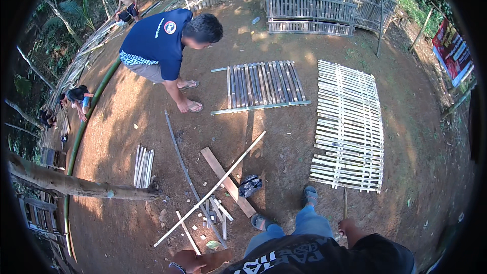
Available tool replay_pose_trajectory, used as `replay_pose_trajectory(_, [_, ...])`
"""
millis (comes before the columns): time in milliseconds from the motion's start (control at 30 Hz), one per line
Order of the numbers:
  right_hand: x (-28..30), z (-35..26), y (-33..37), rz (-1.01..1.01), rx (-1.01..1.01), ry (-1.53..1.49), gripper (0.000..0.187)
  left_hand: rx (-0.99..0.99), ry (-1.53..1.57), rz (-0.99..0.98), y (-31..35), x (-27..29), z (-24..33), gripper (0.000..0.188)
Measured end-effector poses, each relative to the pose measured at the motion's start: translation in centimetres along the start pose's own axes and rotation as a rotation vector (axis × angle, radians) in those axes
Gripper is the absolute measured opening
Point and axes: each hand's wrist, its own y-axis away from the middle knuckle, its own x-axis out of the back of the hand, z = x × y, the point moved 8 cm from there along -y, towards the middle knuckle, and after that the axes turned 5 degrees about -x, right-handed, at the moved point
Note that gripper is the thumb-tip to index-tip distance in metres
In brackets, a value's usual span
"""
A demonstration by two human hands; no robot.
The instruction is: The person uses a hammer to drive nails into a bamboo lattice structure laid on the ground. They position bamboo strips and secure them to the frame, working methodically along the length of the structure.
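Head view showed the person standing on bare dirt ground point(284, 157), both hands low at the frame's bottom edge. The right hand point(349, 227) was clenched round a thin stick point(345, 203) that stood upright, its far end just touching the near edge of the pale woven mat point(349, 127) (bamboo strips, by the look). The left hand point(188, 261) gripped a short brown board point(215, 259) held close to the body. Judging from this, the work stood at a weaving or trimming stage, with the stick about to be fed into the mat; that would call for lining it up with a gap between strips while stepping closer. A long slat point(210, 189) lay crossed over a plank point(228, 181) among offcuts, beside a dark rag point(249, 184). A second, darker panel point(264, 85) lay farther off, near a co-worker point(162, 45) bending over in a blue shirt. No containers showed anywhere; a bundle of slats point(143, 166) simply rested loose on the ground beside a log point(76, 185).
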Motion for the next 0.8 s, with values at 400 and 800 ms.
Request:
replay_pose_trajectory(400, [-2.1, -12.5, 6.1, 0.175, 0.483, 0.625, 0.026, 0.457, 0.152, -0.206, -20.7, 21.8, 17.6, 0.051])
replay_pose_trajectory(800, [-0.4, -19.6, 25.8, -0.414, 0.301, -0.792, 0.069, -0.006, -0.109, 0.023, -44.5, 19.7, 42.2, 0.044])
